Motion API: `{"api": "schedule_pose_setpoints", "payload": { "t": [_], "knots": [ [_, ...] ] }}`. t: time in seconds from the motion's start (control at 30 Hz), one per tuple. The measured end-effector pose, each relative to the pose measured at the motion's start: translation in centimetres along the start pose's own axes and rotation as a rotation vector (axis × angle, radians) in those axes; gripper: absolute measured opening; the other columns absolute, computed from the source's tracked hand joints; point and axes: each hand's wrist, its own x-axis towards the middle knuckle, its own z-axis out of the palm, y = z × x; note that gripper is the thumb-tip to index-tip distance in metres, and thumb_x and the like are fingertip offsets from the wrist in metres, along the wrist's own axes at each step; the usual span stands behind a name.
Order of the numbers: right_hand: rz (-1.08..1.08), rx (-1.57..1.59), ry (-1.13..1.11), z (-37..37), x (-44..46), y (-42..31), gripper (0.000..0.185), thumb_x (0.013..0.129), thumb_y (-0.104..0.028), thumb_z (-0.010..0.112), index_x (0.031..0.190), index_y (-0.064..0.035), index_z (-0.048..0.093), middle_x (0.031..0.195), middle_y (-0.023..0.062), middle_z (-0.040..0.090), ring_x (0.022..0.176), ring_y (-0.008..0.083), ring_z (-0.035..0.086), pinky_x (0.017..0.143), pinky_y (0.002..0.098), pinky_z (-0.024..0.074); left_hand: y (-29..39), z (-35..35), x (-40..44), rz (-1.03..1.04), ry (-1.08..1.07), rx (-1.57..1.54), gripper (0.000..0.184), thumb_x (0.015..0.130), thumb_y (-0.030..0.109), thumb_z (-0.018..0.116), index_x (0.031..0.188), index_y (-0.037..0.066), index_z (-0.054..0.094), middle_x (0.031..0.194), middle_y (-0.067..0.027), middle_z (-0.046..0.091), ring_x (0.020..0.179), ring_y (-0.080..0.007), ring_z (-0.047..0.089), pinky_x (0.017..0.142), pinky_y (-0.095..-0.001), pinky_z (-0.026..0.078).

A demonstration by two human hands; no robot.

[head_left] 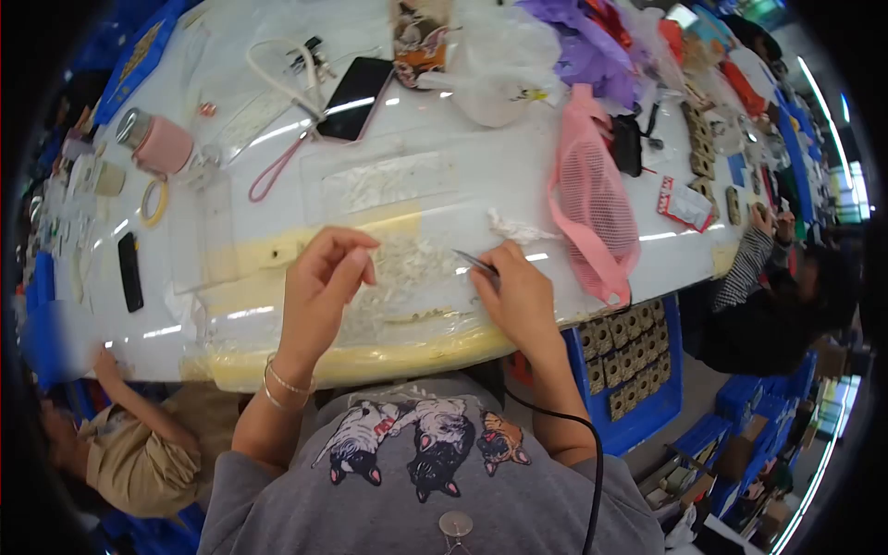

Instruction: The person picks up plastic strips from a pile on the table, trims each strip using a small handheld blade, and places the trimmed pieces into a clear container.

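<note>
Bright indoor light; strip lights [825,120] far right of the fingers [508,265]. Glare streaks on the table [490,185] beyond and beside them. White bits [407,266] between fingers soft. Fisheye bend, black corners.

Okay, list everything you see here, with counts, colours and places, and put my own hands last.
loose bits: many, clear to whitish, between the hands
pointed tool: one, dark metallic, in the right hand
table: one, whitish, under the work
phone: one, black, beyond the hands
flask: one, pink, table's left
tape roll: one, yellow, below the flask
mesh bag: one, pink, table's right
packet: one, red and white, right of the mesh bag
purple bag: one, purple, far right
crate: nearest one, blue, holding tan blocks, beside the right forearm
far clutter: too blurred to count
left hand: one, bare, left of the bits
right hand: one, bare, right of the bits
</note>
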Motion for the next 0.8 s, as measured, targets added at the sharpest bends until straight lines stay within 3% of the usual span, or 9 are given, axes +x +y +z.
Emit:
{"api": "schedule_pose_setpoints", "payload": {
  "t": [0.2, 0.47, 0.57, 0.67, 0.77, 0.8],
  "knots": [
    [0.082, 0.015, 0.031, 0.5, -0.6, -0.5, 0.016, 0.088, -0.020, 0.071, 0.093, -0.0072, 0.062, 0.099, 0.0107, 0.061, 0.082, 0.0332, 0.067, 0.071, 0.0455, 0.0530, -1.4, 3.0, -1.8, -0.112, -0.248, 0.016, 0.014, 0.102, 0.012, 0.056, 0.108, 0.002, 0.064, 0.076, -0.0014, 0.063, 0.061, -0.0027, 0.043, 0.055, -0.0199, 0.033],
    [0.111, -0.008, -0.036, 0.7, 0.0, -0.8, 0.016, 0.091, -0.019, 0.069, 0.094, -0.0046, 0.063, 0.100, 0.0122, 0.062, 0.084, 0.0362, 0.067, 0.073, 0.0476, 0.0528, -2.7, 2.7, -2.4, -0.184, -0.259, -0.032, 0.015, 0.104, 0.014, 0.055, 0.106, 0.002, 0.063, 0.073, -0.0022, 0.062, 0.054, -0.0023, 0.039, 0.050, -0.0192, 0.028],
    [0.059, 0.167, 0.094, 0.2, -0.4, -1.4, 0.015, 0.093, -0.017, 0.068, 0.094, -0.0032, 0.062, 0.094, 0.0107, 0.059, 0.080, 0.0299, 0.065, 0.070, 0.0399, 0.0501, -3.0, 3.0, -2.3, -0.238, -0.248, -0.031, 0.020, 0.106, 0.020, 0.051, 0.107, 0.003, 0.061, 0.072, -0.0032, 0.061, 0.050, -0.0032, 0.038, 0.045, -0.0195, 0.026],
    [-0.074, 0.573, 0.010, -1.3, -0.3, -3.1, 0.012, 0.095, -0.011, 0.066, 0.097, -0.0014, 0.060, 0.090, 0.0074, 0.055, 0.078, 0.0183, 0.060, 0.071, 0.0321, 0.0464, -2.2, 3.7, -2.2, -0.332, -0.302, -0.214, 0.026, 0.108, 0.027, 0.047, 0.107, 0.004, 0.058, 0.072, -0.0055, 0.061, 0.048, -0.0047, 0.038, 0.043, -0.0197, 0.026],
    [-0.029, 0.915, -0.056, -0.7, -0.7, -5.4, 0.009, 0.094, -0.008, 0.065, 0.096, -0.0006, 0.059, 0.087, 0.0074, 0.053, 0.078, 0.0151, 0.056, 0.071, 0.0297, 0.0449, -1.7, 4.0, -2.2, -0.419, -0.391, -0.525, 0.028, 0.109, 0.030, 0.046, 0.107, 0.005, 0.056, 0.072, -0.0077, 0.061, 0.048, -0.0060, 0.039, 0.043, -0.0199, 0.027],
    [-0.057, 0.814, -0.049, -0.4, -0.5, -5.6, 0.007, 0.094, -0.005, 0.064, 0.095, -0.0001, 0.058, 0.087, 0.0062, 0.053, 0.076, 0.0136, 0.054, 0.071, 0.0285, 0.0443, -1.7, 3.8, -2.4, -0.416, -0.402, -0.588, 0.026, 0.108, 0.029, 0.047, 0.106, 0.005, 0.056, 0.072, -0.0083, 0.060, 0.048, -0.0066, 0.039, 0.043, -0.0201, 0.028]
  ]
}}
